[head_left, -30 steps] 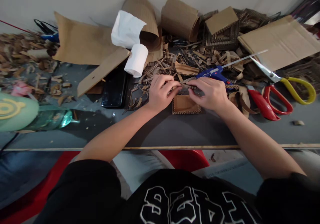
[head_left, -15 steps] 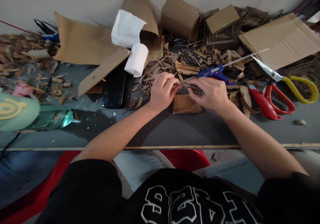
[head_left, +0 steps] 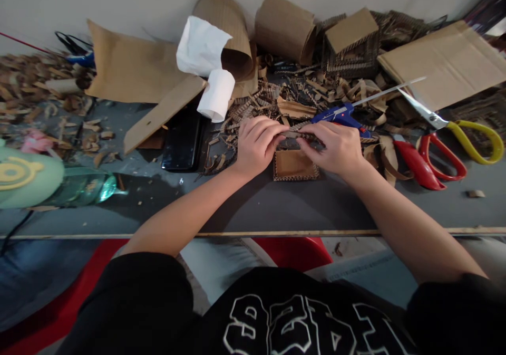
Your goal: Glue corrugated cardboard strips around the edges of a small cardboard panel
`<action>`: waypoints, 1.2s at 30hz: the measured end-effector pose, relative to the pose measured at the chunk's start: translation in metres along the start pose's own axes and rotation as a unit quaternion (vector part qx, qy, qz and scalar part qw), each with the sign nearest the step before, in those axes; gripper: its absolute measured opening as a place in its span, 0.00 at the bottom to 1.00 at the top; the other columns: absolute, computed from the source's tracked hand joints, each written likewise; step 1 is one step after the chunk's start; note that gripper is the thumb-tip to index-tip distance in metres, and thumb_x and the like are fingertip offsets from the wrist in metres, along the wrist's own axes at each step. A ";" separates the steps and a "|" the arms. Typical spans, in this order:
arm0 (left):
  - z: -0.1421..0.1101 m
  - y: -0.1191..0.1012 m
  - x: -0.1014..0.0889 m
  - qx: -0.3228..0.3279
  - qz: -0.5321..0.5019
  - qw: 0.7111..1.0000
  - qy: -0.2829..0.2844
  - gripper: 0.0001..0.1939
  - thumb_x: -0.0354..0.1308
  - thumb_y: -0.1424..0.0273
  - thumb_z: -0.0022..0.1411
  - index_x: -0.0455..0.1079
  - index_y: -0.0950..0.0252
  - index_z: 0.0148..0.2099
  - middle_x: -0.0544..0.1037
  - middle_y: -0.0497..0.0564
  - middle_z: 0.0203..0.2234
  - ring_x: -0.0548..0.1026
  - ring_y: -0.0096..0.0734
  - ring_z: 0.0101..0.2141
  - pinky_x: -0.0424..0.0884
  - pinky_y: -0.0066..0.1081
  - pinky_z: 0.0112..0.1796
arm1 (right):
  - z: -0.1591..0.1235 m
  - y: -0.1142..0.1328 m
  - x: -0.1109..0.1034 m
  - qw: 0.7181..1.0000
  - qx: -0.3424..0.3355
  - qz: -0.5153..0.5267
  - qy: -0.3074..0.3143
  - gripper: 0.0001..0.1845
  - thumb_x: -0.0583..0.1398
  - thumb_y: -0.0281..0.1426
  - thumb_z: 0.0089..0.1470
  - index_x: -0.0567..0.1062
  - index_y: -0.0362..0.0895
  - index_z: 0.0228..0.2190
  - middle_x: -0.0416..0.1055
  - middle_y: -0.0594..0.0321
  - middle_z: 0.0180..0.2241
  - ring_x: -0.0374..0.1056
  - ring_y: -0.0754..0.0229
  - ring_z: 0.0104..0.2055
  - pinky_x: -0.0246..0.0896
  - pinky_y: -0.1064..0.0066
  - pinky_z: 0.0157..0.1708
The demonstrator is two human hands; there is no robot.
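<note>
Between my fingertips runs a thin cardboard strip (head_left: 291, 134), pinched at its left end by my left hand (head_left: 259, 143) and at its right end by my right hand (head_left: 334, 145). Both hands are closed on it, and parts of the strip are hidden by the fingers. Just below, on the grey table, lies a small square cardboard tray (head_left: 296, 176) with a corrugated rim. A blue glue gun (head_left: 340, 115) rests behind my right hand.
Yellow-handled scissors (head_left: 472, 133) and a red-handled tool (head_left: 422, 160) lie to the right. At left are a phone (head_left: 181, 141), a white paper roll (head_left: 216, 95) and a green bottle (head_left: 85, 186). Cardboard tubes (head_left: 285, 28) and scraps line the back.
Both hands stay almost in place over the tray. The fingers have shifted slightly along the cardboard strip; nothing else has visibly moved.
</note>
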State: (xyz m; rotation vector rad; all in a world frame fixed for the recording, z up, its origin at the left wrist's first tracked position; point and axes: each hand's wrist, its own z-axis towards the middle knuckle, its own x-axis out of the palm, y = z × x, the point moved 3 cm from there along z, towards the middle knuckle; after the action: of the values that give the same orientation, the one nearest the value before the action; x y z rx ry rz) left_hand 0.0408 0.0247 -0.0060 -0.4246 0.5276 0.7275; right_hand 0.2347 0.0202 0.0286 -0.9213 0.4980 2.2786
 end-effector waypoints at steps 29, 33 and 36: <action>-0.004 -0.008 -0.007 0.093 -0.003 0.995 -0.036 0.10 0.58 0.63 0.69 0.74 0.58 0.51 0.84 0.47 0.43 0.79 0.30 0.45 0.67 0.33 0.47 | -0.002 0.007 0.003 0.996 -0.077 0.036 0.024 0.12 0.56 0.32 0.67 0.79 0.41 0.40 0.78 0.62 0.31 0.73 0.64 0.30 0.58 0.73 0.28; 0.000 -0.008 -0.007 0.110 -0.064 0.990 -0.062 0.07 0.58 0.68 0.70 0.72 0.60 0.48 0.83 0.50 0.44 0.80 0.27 0.45 0.71 0.29 0.47 | -0.002 0.007 0.003 0.995 -0.083 0.044 0.024 0.15 0.54 0.34 0.68 0.79 0.42 0.38 0.79 0.62 0.32 0.74 0.63 0.31 0.60 0.73 0.30; 0.001 -0.008 -0.006 0.126 -0.080 0.988 -0.049 0.07 0.55 0.68 0.72 0.70 0.59 0.50 0.82 0.49 0.45 0.79 0.26 0.46 0.72 0.29 0.48 | -0.003 0.007 0.005 0.995 -0.087 0.043 0.029 0.16 0.53 0.35 0.69 0.78 0.42 0.36 0.79 0.61 0.32 0.74 0.63 0.30 0.60 0.73 0.30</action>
State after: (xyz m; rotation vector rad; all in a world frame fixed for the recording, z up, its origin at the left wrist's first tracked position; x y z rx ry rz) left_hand 0.0430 0.0163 -0.0002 -0.1915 0.4794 0.5170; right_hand 0.2290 0.0154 0.0241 -1.0728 0.3738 2.4094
